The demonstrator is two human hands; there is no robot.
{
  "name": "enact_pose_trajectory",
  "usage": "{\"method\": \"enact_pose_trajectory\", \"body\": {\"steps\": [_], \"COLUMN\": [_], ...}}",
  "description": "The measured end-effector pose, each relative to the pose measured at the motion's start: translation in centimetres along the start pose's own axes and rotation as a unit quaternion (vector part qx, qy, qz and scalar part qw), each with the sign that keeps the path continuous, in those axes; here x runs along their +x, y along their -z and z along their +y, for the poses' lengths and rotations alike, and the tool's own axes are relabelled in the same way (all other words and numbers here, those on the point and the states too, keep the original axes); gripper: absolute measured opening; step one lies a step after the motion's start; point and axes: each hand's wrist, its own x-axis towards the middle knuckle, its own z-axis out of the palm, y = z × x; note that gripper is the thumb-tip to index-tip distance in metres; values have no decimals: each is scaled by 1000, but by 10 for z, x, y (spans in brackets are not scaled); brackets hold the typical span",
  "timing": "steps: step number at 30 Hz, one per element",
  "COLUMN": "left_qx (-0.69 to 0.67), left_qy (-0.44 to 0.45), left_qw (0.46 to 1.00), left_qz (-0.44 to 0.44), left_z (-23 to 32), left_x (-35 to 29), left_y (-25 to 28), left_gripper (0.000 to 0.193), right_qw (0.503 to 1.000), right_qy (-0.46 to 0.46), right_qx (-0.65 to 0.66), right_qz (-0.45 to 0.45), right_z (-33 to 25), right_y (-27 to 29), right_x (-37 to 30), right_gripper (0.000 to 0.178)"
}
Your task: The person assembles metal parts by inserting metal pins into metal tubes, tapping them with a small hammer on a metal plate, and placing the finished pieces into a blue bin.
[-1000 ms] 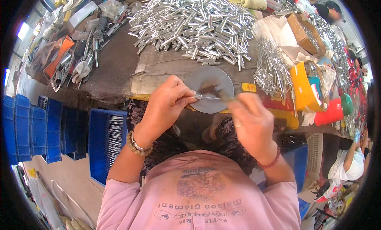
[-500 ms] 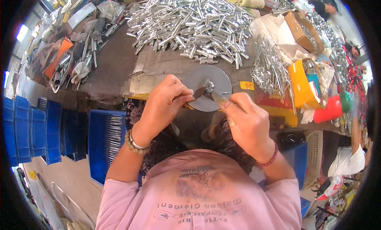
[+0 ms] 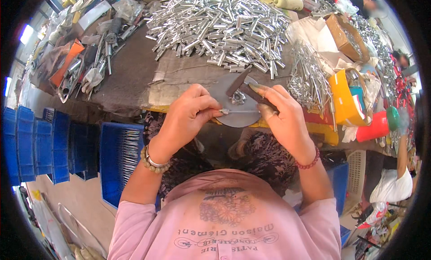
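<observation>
A round grey disc (image 3: 242, 119) lies at the table's near edge, with a shiny metal fitting (image 3: 238, 97) at its middle. My left hand (image 3: 194, 111), its fingers pinched, holds a small silvery metal piece (image 3: 224, 111) over the disc's left edge. A thin pale line runs rightward from that piece; whether it is a rod or a mark on the disc is unclear. My right hand (image 3: 283, 113) is closed on a dark flat bar (image 3: 257, 95) right of the fitting. Another dark blade-shaped bar (image 3: 238, 82) slants up from the fitting; whether the two bars join is hidden.
A large heap of short metal tubes (image 3: 220, 29) lies beyond the disc, with thin metal rods (image 3: 303, 76) to its right. Further right stand a yellow container (image 3: 343, 98) and a red container (image 3: 371, 126). Blue crates (image 3: 114, 166) flank me. A co-worker's arm (image 3: 402, 154) shows far right.
The dark bars have swung round the shiny fitting, one now pointing away from me. My right hand has shifted up and right. The silvery piece now shows at my left fingertips.
</observation>
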Motion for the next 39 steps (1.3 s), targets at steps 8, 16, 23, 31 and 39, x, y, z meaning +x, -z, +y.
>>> {"method": "enact_pose_trajectory", "body": {"steps": [8, 16, 23, 31, 39], "left_qx": [-10, -23, -347, -424, -283], "left_qy": [3, 32, 285, 305, 286], "left_qw": [1000, 988, 889, 844, 865], "left_qz": [14, 151, 89, 120, 299], "left_z": [-3, 18, 37, 28, -34], "left_x": [-7, -37, -51, -70, -138], "left_y": [-3, -29, -40, -33, 39], "left_gripper": [19, 34, 57, 63, 57], "right_qw": [985, 897, 828, 830, 881], "right_qy": [48, -296, -354, -333, -275], "right_qx": [-162, 283, 398, 386, 320], "right_qz": [-30, -169, -175, -225, -215], "right_z": [-42, -42, -48, -60, -43], "right_y": [-8, -24, -36, -58, -67], "right_x": [-30, -52, -62, -63, -66], "right_gripper": [15, 18, 21, 22, 34]}}
